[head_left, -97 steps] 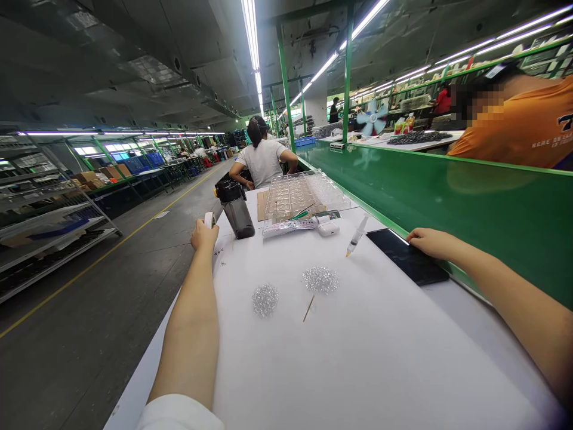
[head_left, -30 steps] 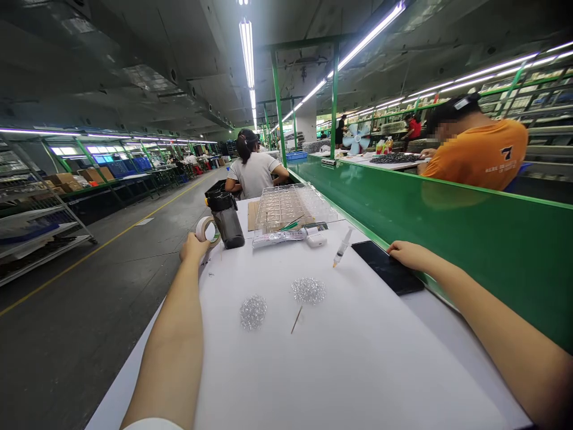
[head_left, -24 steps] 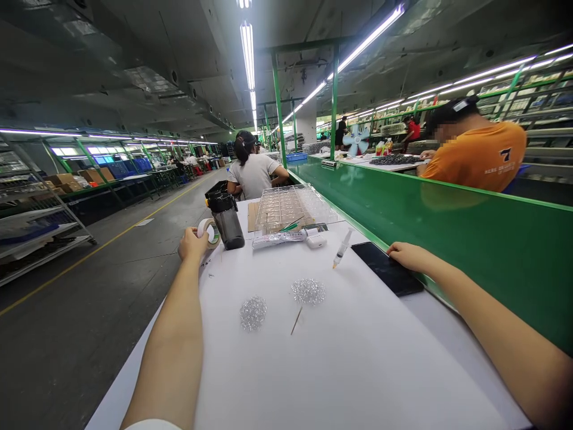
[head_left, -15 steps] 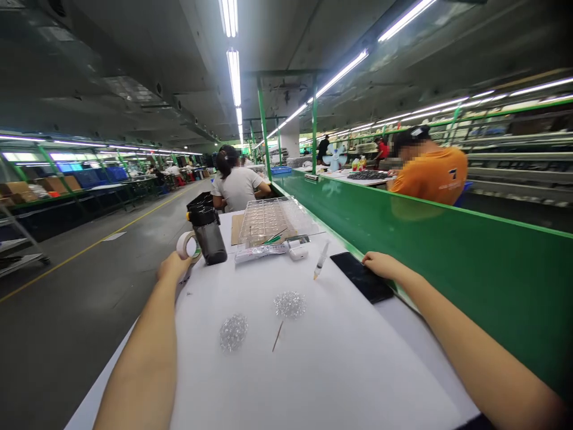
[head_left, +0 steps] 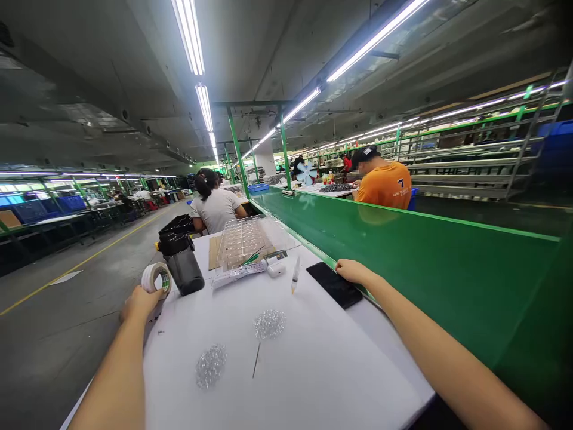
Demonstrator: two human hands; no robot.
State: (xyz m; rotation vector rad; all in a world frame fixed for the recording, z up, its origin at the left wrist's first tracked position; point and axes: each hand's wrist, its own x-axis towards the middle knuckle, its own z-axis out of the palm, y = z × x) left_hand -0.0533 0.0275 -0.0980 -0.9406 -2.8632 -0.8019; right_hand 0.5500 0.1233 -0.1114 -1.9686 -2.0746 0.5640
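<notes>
On the white-covered table (head_left: pixel 313 376), my left hand (head_left: pixel 139 301) is at the left edge, its fingers closed on a roll of tape (head_left: pixel 152 278). My right hand (head_left: pixel 353 270) rests at the right edge beside a black phone (head_left: pixel 333 284); its fingers are pressed together, and what they hold, if anything, is hidden. Two piles of small clear pieces, a nearer one (head_left: pixel 211 366) and a farther one (head_left: pixel 269 324), lie in the middle. A thin stick (head_left: pixel 256 360) is beside them. A syringe (head_left: pixel 296 275) lies left of the phone.
A dark bottle (head_left: pixel 184 270), a white case (head_left: pixel 276 269), a plastic packet (head_left: pixel 239 275) and clear trays (head_left: pixel 248 239) stand farther back. A green partition (head_left: pixel 425 269) runs along the right. Two people sit beyond, in grey and in orange.
The view has shifted, so the table's things appear lower and farther left. The tape roll now shows more of its face, near my left hand. My right hand stays by the phone.
</notes>
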